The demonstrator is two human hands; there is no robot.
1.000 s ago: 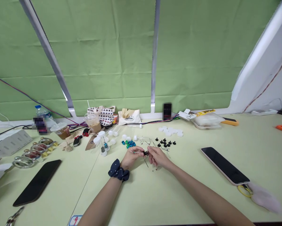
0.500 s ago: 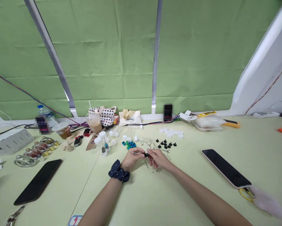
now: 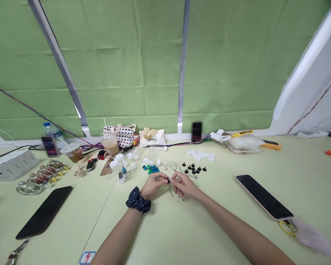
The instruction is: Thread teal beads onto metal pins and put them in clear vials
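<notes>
My left hand [image 3: 153, 186], with a dark dotted scrunchie [image 3: 136, 199] on its wrist, pinches a thin metal pin [image 3: 160, 178] that lies across the fingers. My right hand [image 3: 185, 185] is closed on a small black cap [image 3: 169, 180] at the pin's right end. The two hands meet just above the pale green table [image 3: 182, 228]. Behind them lie blue and green beads [image 3: 151, 169], several black caps [image 3: 193, 168], loose metal pins [image 3: 173, 166] and white caps [image 3: 201, 155].
A black phone [image 3: 44, 212] lies at the left and another phone [image 3: 264, 197] at the right. Drink cups [image 3: 109, 142], a water bottle [image 3: 49, 137], small bags [image 3: 151, 136], white-capped tubes [image 3: 120, 163] and cables line the back edge below a green blind.
The hands stay together at the same spot. The black cap looks more covered by my right fingers than before.
</notes>
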